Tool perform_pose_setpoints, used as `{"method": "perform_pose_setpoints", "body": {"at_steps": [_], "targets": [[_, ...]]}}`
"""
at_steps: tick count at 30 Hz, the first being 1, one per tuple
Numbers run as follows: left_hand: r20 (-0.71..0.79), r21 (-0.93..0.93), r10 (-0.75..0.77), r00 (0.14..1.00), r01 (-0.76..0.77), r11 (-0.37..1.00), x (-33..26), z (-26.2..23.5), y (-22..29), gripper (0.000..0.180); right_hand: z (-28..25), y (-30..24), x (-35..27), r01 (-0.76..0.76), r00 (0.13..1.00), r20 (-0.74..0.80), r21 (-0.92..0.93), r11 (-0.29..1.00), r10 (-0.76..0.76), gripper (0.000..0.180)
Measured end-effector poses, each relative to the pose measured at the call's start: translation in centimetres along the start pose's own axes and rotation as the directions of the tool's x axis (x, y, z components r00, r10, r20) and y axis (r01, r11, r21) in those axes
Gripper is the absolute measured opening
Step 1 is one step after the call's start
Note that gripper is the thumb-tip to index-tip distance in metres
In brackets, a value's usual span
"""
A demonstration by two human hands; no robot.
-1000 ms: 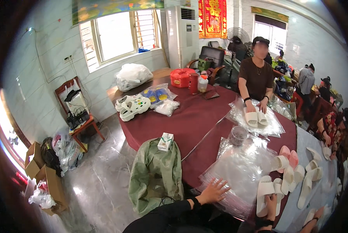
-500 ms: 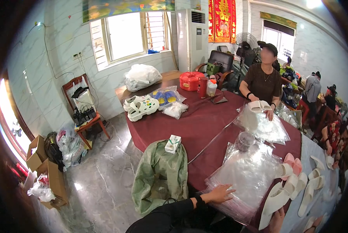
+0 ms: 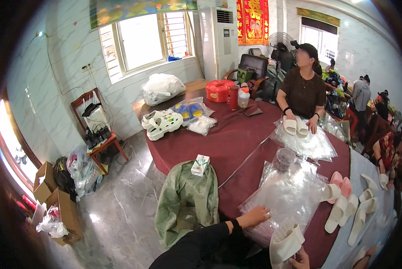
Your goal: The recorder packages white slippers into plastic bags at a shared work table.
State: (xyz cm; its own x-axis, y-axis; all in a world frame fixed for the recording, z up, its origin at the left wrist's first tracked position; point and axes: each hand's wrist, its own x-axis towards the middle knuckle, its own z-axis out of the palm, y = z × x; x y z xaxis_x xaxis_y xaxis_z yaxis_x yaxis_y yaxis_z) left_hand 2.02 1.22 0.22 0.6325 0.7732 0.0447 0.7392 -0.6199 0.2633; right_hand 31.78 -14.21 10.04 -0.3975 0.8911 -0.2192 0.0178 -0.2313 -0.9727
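My left hand (image 3: 254,217) rests on a stack of clear plastic bags (image 3: 284,197), its fingers lightly bent over the top bag with nothing seen gripped. At the bottom edge, my right hand (image 3: 301,260) is closed around a white slipper (image 3: 285,244), held upright beside the bags. Whether a second slipper is behind it, I cannot tell. A clear plastic cup (image 3: 284,160) stands on the far end of the stack. To the right lie white slippers (image 3: 337,214) and a pink pair (image 3: 341,184).
Across the maroon-covered table (image 3: 237,148), a person (image 3: 303,89) handles white slippers over more bags. A green sack (image 3: 183,201) with a small box (image 3: 200,165) hangs at the near edge. White clogs (image 3: 163,124) and a red round container (image 3: 220,91) stand farther back.
My right hand has brought the white slipper leftward to the bags. My left hand's fingers have drawn closer together. The person opposite has turned their head and lowered the slippers onto the bags.
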Motion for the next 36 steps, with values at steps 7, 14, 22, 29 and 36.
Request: {"method": "perform_pose_setpoints", "body": {"at_steps": [7, 14, 22, 29, 36], "targets": [[-0.214, 0.022, 0.276, 0.937, -0.277, 0.96, 0.1, -1.4, -1.0, 0.027, 2.4, -3.1, -0.7, -0.028, 0.999, 0.024, -0.047, 0.999, 0.029, 0.063], [-0.199, -0.041, 0.267, 0.943, -0.281, 0.959, 0.9, -0.4, -1.2, 0.01, 2.1, -2.3, -0.5, -0.046, 0.998, 0.044, 0.0, 0.999, 0.046, 0.064], [-0.236, -0.333, 0.166, 0.958, -0.24, 0.912, 2.2, -0.8, -1.8, 0.011, 2.9, -3.5, -0.7, -0.086, 0.994, 0.06, -0.087, 0.992, 0.091, 0.066], [-0.289, -0.477, 0.165, 0.943, -0.291, 0.829, 2.2, -2.4, 0.9, 0.014, 2.2, -2.2, -0.7, -0.036, 0.991, 0.121, -0.165, 0.986, 0.056, 0.065], [-0.294, -0.476, 0.192, 0.936, -0.318, 0.82, 1.6, 1.1, -0.6, 0.01, 1.2, 0.1, -0.7, -0.004, 0.984, 0.171, -0.202, 0.979, 0.039, 0.062]]}}
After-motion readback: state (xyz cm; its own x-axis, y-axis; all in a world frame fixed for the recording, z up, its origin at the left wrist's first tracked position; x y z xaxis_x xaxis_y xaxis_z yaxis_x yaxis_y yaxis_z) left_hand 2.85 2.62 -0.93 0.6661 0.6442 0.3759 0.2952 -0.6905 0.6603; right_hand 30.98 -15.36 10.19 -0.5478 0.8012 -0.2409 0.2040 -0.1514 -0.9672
